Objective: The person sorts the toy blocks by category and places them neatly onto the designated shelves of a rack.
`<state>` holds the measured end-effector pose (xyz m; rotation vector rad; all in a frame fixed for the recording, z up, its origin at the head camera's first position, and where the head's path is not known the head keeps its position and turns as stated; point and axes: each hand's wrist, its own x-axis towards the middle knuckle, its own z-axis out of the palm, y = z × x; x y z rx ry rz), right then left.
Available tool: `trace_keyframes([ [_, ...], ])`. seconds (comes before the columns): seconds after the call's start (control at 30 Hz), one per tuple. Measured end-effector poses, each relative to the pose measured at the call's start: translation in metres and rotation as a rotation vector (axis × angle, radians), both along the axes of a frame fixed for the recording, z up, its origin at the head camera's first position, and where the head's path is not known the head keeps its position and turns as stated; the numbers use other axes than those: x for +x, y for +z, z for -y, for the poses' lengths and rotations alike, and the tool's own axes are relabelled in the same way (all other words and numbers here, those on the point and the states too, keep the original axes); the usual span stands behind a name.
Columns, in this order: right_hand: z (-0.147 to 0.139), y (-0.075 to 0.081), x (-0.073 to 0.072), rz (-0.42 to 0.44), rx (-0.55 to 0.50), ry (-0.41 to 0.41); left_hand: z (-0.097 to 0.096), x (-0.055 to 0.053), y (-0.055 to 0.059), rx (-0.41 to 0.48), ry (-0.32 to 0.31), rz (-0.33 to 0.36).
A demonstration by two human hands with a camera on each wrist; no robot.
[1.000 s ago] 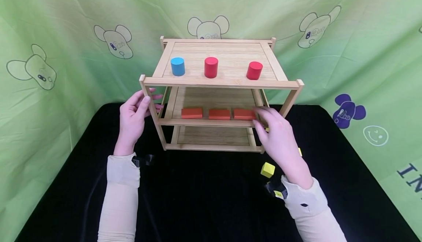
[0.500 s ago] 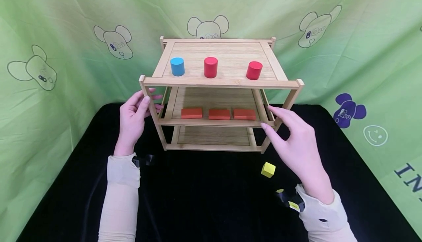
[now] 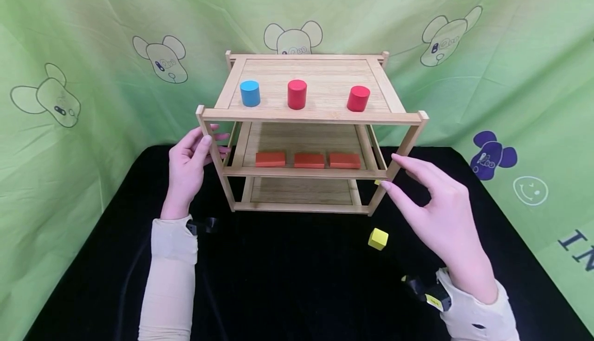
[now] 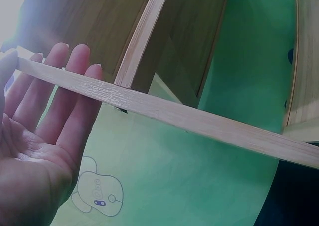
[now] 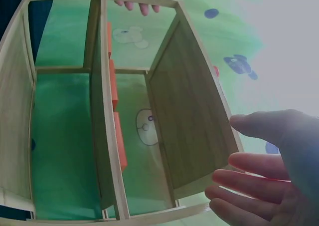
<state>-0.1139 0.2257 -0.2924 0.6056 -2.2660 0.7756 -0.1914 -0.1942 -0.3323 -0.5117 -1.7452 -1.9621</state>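
Observation:
A three-tier wooden shelf [image 3: 311,117] stands on the black cloth. My left hand [image 3: 185,163] holds its front left post, thumb in front and fingers behind; the left wrist view shows these fingers [image 4: 75,91] reaching past the wood. Beside the front right post is my right hand [image 3: 441,207], with nothing in it, thumb and index fingertip right by the post and the other fingers extended. Three orange-red blocks [image 3: 309,161] lie in a row along the front of the middle tier. A blue cylinder [image 3: 250,94] and two red cylinders [image 3: 297,95] stand on the top tier.
A yellow cube [image 3: 378,239] lies on the black cloth [image 3: 297,279] in front of the shelf's right side. Another bit of yellow [image 3: 377,182] shows behind the right post. Green printed curtains [image 3: 93,21] surround the back and sides.
My right hand has drawn back from the rightmost orange-red block, moving right and toward me to the outer side of the right post. The left hand and the blocks have stayed put.

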Motion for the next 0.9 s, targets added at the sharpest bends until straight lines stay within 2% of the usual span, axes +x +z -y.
trace_keyframes([
  [0.33,-0.006,-0.009,0.004,0.032,0.021,0.029,0.003,-0.003,-0.001,-0.027,-0.012,-0.021],
  [0.63,-0.016,-0.021,0.008,0.172,0.100,-0.008,0.004,-0.004,-0.002,-0.006,-0.028,-0.013],
  [0.9,-0.026,-0.034,0.006,0.338,0.191,-0.020,0.004,-0.005,-0.003,-0.011,-0.027,-0.014],
])
